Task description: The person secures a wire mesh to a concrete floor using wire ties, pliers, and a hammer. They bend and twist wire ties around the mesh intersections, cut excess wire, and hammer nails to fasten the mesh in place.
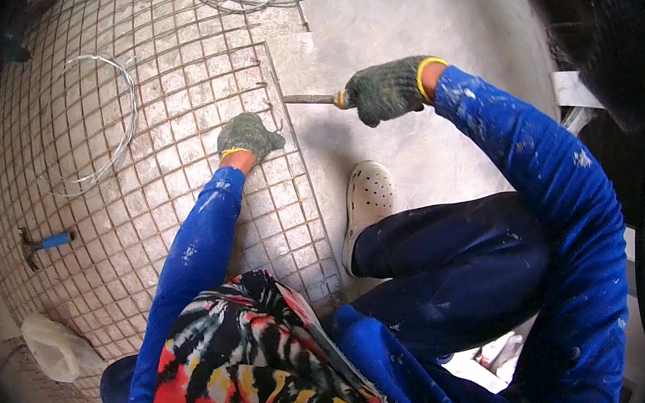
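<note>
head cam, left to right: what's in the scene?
Blue-handled tool → loop of pale wire → left hand on the rusty wire mesh → metal rod → right hand gripping it.

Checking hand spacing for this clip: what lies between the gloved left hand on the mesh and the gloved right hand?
In the head view, the metal tool held by the right hand points toward the left hand; between them lie the wire mesh edge and bare concrete floor.

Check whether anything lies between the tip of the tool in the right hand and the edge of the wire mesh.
Nothing visible does. The tool in the right hand points across bare concrete floor at the wire mesh edge; the left hand rests on the mesh just below.
</note>
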`<state>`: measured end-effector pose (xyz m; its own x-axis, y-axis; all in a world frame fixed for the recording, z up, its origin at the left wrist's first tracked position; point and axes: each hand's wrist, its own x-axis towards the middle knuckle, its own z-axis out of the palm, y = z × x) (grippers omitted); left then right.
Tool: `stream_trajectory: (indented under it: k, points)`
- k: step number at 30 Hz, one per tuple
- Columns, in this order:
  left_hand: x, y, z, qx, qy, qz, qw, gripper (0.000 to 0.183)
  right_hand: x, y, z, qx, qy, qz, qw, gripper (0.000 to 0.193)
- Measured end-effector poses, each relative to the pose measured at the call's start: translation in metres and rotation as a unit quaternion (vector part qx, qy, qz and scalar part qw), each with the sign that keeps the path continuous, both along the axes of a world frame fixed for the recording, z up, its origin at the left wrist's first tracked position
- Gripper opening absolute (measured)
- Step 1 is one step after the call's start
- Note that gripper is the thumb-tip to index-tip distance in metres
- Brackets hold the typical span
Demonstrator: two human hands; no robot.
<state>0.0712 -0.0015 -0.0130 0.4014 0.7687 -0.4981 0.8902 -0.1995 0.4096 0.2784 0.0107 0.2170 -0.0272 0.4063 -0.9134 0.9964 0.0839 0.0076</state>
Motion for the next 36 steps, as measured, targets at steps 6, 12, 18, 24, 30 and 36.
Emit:
stream_trajectory:
  k: [6, 12, 18, 24, 30, 36]
  points:
    - [0.01, 0.005, 0.005, 0.033, 0.077, -0.056, 0.995, 0.069, 0.037, 0.026, -0.04, -0.027, 0.054, 0.066, 0.996, 0.021]
    - [0.01, -0.004, 0.005, 0.053, 0.063, -0.03, 0.996, 0.061, 0.07, 0.033, -0.055, -0.075, 0.095, -0.01, 0.993, 0.029]
    - [0.011, -0.008, 0.002, 0.039, 0.076, -0.003, 0.996, 0.06, 0.07, 0.034, -0.06, -0.048, 0.147, 0.042, 0.987, 0.032]
    - [-0.006, -0.004, 0.007, -0.044, -0.073, 0.1, 0.991, 0.039, 0.077, 0.028, -0.095, 0.04, 0.234, 0.078, 0.968, 0.035]
    - [-0.019, -0.014, 0.019, -0.079, -0.02, 0.152, 0.985, 0.042, 0.102, -0.048, -0.183, 0.091, 0.408, -0.085, 0.905, 0.043]
    - [-0.006, -0.009, 0.01, -0.004, 0.082, 0.117, 0.99, 0.051, 0.101, -0.108, -0.214, 0.115, 0.469, -0.151, 0.862, 0.051]
